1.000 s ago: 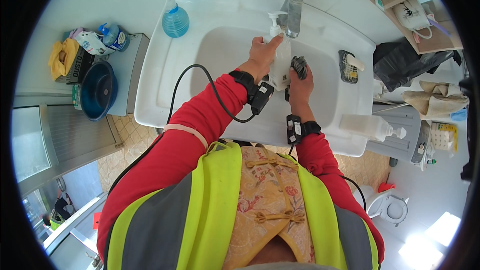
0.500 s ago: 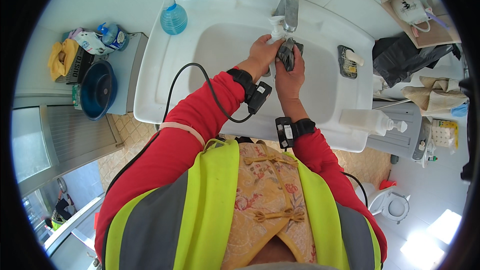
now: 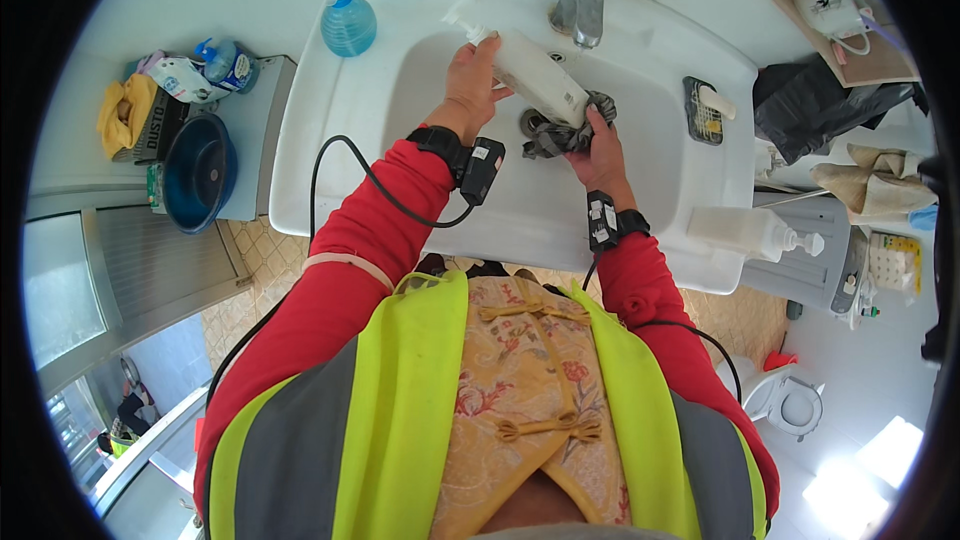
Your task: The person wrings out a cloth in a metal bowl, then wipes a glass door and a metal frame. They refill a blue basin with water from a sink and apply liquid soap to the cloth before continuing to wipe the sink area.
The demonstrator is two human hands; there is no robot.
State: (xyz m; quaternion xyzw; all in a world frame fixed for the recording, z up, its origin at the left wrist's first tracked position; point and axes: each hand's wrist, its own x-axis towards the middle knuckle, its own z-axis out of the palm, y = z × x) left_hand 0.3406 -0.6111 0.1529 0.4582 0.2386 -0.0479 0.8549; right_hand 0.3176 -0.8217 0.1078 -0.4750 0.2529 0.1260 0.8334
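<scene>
Over the white sink [image 3: 640, 230] I hold a whitish pump bottle [image 3: 540, 78] tilted on its side, its pump end to the upper left. My left hand [image 3: 468, 88] grips it near the neck, below the pump. A dark grey cloth [image 3: 555, 140] is bunched in my right hand [image 3: 602, 155] and pressed against the bottle's base, part of it hanging toward the drain. The metal faucet [image 3: 582, 5] stands behind the bottle, apart from both hands.
On the sink's rim stand a blue spray bottle [image 3: 348, 25] at left, a soap dish [image 3: 704, 112] at right, and a second pump bottle [image 3: 740, 230] lying at the front right. A dark blue basin [image 3: 198, 175] leans at the far left. A black bag [image 3: 815, 110] hangs at right.
The bottle has gone from upright by the faucet to tilted across the sink. My left hand has moved left; the cloth has spread out against the base in my right hand.
</scene>
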